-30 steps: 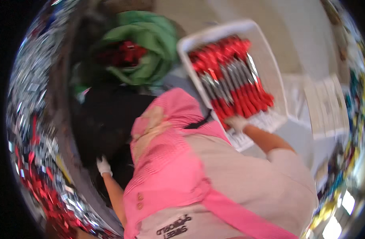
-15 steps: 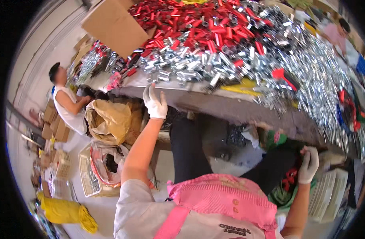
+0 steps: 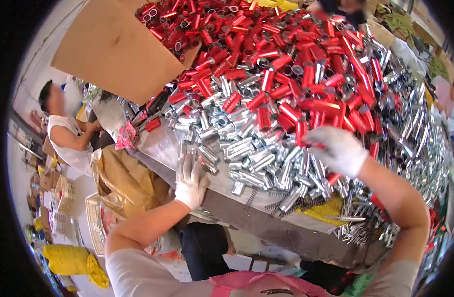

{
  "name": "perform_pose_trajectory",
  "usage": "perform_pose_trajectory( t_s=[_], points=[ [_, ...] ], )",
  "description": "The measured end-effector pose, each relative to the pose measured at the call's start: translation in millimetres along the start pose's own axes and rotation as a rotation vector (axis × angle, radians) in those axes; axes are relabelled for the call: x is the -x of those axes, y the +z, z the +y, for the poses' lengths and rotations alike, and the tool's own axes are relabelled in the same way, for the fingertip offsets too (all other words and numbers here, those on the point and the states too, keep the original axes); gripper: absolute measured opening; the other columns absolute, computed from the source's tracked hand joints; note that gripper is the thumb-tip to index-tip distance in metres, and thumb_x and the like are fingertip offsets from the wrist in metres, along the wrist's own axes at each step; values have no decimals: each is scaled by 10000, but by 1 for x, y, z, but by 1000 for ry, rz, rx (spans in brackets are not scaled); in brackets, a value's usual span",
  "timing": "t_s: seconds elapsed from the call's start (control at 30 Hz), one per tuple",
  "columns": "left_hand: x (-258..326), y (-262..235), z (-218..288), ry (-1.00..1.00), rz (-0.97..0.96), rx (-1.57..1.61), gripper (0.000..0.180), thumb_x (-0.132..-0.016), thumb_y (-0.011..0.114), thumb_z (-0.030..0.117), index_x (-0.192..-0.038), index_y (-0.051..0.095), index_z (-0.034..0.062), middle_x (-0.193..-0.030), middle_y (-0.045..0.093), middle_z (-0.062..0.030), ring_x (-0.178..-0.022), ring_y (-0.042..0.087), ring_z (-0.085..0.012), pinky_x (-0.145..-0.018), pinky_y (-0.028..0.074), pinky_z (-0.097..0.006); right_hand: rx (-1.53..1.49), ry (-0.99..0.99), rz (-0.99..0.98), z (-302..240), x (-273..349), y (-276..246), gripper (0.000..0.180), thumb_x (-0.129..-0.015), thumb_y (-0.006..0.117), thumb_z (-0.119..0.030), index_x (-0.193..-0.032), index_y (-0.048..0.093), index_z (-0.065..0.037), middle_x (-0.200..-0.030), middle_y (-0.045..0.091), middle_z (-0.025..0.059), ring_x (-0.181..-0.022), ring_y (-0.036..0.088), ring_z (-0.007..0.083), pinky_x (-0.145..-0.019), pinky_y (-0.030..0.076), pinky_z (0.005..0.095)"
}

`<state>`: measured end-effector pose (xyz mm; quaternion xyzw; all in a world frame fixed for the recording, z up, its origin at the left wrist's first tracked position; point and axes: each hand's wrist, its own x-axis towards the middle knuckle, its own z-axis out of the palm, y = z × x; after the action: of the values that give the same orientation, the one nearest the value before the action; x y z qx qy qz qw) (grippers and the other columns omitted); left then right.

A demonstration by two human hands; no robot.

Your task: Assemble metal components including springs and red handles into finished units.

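My left hand [image 3: 190,183], in a white glove, rests on the table's near edge with its fingers stretched out. Its fingertips lie beside a few silver tubes [image 3: 207,154] at the border of the pile. Farther right, my right hand [image 3: 340,152], also gloved, reaches over the heap. Its thumb and fingers are closed around a red tube [image 3: 301,132], though part of the grip is hidden by the glove. Glossy red tubes [image 3: 281,89] fill the back and middle of the heap, with silver ones nearer me.
A brown cardboard sheet [image 3: 118,49] leans over the heap's left side. Dark springs [image 3: 286,204] and a yellow cloth [image 3: 326,210] lie at the front edge. A brown sack [image 3: 125,180] stands left, near a seated person [image 3: 68,133]. Another person [image 3: 447,101] is at far right.
I have leaned in over the table. My right hand has moved from beside my lap, up and left onto the heap. My left hand has come down onto the table edge.
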<state>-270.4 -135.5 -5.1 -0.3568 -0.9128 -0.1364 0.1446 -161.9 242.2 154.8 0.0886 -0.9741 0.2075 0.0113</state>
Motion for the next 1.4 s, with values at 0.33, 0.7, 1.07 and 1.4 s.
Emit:
perform_pose_trajectory(
  t_s=[0.33, 0.7, 1.07, 1.4],
  points=[
    [-7, -83, 2, -367, 132, 356, 690, -783, 633, 219, -1362, 302, 42, -1377, 281, -317, -1253, 255, -537, -1032, 240, -596, -302, 56, 380, -178, -301, -3, 1037, -611, 797, -419, -1394, 256, -7, -1379, 360, 243, -1295, 341, 369, -1086, 290, 408],
    [77, -237, -176, -725, 63, 256, 654, -749, 620, 107, -1331, 342, -2, -1270, 421, -243, -1182, 377, -425, -1022, 294, -514, -431, 206, 386, -220, -434, -30, 525, -703, 728, -398, -1128, 601, -117, -1002, 660, 148, -925, 624, 316, -813, 495, 383],
    [-103, -255, -244, -805, 369, 1295, 841, -865, 591, 201, -1470, 15, 111, -1470, 220, -213, -1338, 272, -300, -1083, 234, -412, -333, 152, 521, -254, -470, -156, 651, -711, 734, -360, -1222, 470, -56, -1054, 627, 202, -1007, 596, 349, -875, 465, 398],
    [-381, -442, -234, -577, 1014, 129, 1015, -771, 696, 432, -1440, 87, -30, -1484, 187, -235, -1373, 220, -319, -1134, 165, -392, -15, -175, 288, -281, -517, -189, 328, -774, 616, -236, -979, 485, -16, -806, 655, 209, -736, 659, 351, -635, 517, 468]
  ],
)
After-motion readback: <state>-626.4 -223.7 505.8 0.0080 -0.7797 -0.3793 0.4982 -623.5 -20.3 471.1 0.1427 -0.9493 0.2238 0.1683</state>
